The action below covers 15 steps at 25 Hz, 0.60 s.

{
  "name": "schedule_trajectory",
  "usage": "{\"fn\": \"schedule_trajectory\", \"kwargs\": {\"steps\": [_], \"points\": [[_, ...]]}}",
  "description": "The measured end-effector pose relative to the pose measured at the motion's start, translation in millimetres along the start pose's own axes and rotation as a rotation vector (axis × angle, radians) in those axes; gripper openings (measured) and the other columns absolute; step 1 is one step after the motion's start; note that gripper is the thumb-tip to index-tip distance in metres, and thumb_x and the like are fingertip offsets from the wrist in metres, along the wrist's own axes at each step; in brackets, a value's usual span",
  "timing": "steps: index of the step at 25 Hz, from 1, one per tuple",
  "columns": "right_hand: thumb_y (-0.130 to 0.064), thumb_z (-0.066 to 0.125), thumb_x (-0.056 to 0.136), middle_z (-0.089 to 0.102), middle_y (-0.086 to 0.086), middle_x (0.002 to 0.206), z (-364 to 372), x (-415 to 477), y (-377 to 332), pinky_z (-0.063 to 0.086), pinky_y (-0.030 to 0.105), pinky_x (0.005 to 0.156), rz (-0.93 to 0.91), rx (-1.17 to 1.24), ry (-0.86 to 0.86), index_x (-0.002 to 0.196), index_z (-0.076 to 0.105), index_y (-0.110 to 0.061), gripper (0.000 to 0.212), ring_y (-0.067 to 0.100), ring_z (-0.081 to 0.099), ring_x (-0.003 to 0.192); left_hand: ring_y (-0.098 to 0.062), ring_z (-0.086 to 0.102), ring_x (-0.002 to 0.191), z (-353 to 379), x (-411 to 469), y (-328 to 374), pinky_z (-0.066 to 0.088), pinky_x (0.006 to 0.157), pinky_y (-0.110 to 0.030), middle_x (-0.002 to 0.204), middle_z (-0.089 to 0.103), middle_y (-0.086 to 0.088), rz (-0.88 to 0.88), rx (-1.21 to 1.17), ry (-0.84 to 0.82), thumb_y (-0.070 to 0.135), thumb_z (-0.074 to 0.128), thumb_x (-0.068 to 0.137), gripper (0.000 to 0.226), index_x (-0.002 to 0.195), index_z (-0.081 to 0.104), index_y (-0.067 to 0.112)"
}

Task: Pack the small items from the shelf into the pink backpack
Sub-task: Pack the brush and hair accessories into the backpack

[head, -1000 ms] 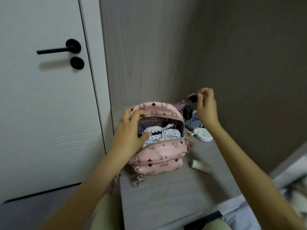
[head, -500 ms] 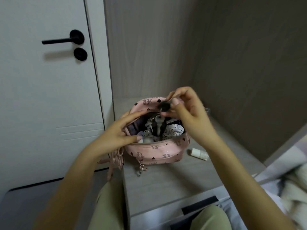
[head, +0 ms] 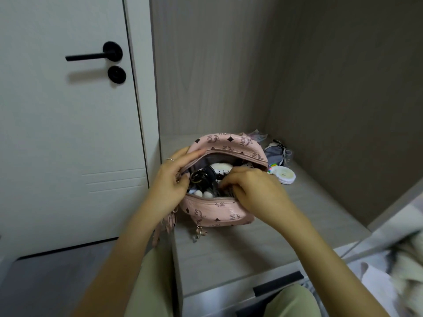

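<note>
The pink backpack [head: 215,209] stands open on the grey shelf [head: 229,252]. My left hand [head: 170,181] grips its left rim, fingers along the raised flap and thumb at the opening. My right hand [head: 251,191] reaches into the opening from the right with curled fingers on a key bunch [head: 202,177], a metal ring with a black fob lying on white, dotted contents. My fingertips are partly hidden inside the bag.
Behind the bag on the right lie a white round case [head: 285,176], a small colourful item [head: 272,168], a grey pouch [head: 273,154] and a pale packet [head: 258,135]. Wood walls close the shelf at back and right. A white door [head: 68,133] stands left.
My right hand carried the key bunch from the shelf's back right over the bag and lowered it into the opening. My left hand kept hold of the rim.
</note>
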State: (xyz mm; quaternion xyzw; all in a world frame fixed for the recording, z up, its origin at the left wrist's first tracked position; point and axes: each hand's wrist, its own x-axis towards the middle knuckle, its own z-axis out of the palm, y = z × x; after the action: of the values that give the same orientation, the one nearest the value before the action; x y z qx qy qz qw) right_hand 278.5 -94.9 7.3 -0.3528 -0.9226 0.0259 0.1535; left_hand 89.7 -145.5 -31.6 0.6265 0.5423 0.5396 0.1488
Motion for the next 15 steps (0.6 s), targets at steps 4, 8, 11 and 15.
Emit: {"fn": "schedule_trajectory", "kwargs": {"steps": [4, 8, 11, 15], "points": [[0.004, 0.042, 0.085, 0.054, -0.005, 0.135, 5.0, -2.8, 3.3, 0.041, 0.037, 0.100, -0.053, 0.264, -0.088, 0.130, 0.055, -0.024, 0.055, 0.015, 0.049, 0.125, -0.004, 0.046, 0.125, -3.7, -0.4, 4.7, 0.037, 0.108, -0.028, 0.132, 0.051, 0.006, -0.021, -0.038, -0.044, -0.004, 0.060, 0.084, 0.052, 0.126, 0.056, 0.027], [-0.008, 0.054, 0.089, 0.042, -0.005, 0.143, 11.0, -1.8, 3.8, 0.041, 0.038, 0.102, -0.098, 0.282, -0.107, 0.142, 0.037, -0.028, 0.059, 0.014, 0.043, 0.130, 0.010, 0.049, 0.114, -12.8, 0.1, 10.8, 0.040, 0.093, -0.008, 0.128, 0.050, 0.008, -0.034, -0.074, -0.119, 0.002, 0.070, 0.078, 0.053, 0.125, 0.057, 0.023], [-0.027, 0.071, 0.080, 0.048, -0.002, 0.138, 18.0, 8.1, -1.9, 0.042, 0.037, 0.099, -0.094, 0.175, -0.174, 0.138, 0.042, -0.026, 0.065, 0.017, 0.047, 0.125, 0.014, 0.047, 0.112, -17.7, 0.4, 10.7, 0.037, 0.086, -0.001, 0.130, 0.045, 0.008, -0.046, -0.065, -0.200, 0.005, 0.078, 0.069, 0.067, 0.129, 0.054, 0.022], [-0.028, 0.074, 0.071, 0.059, -0.005, 0.096, 18.2, 16.5, -10.4, 0.042, 0.037, 0.073, -0.151, 0.160, -0.021, 0.095, 0.052, -0.021, 0.034, 0.019, 0.051, 0.091, 0.005, 0.044, 0.122, -15.2, -3.2, 9.8, 0.038, 0.100, -0.016, 0.134, 0.045, 0.008, -0.064, -0.076, -0.205, 0.024, 0.073, 0.073, 0.063, 0.132, 0.051, 0.025]]}}
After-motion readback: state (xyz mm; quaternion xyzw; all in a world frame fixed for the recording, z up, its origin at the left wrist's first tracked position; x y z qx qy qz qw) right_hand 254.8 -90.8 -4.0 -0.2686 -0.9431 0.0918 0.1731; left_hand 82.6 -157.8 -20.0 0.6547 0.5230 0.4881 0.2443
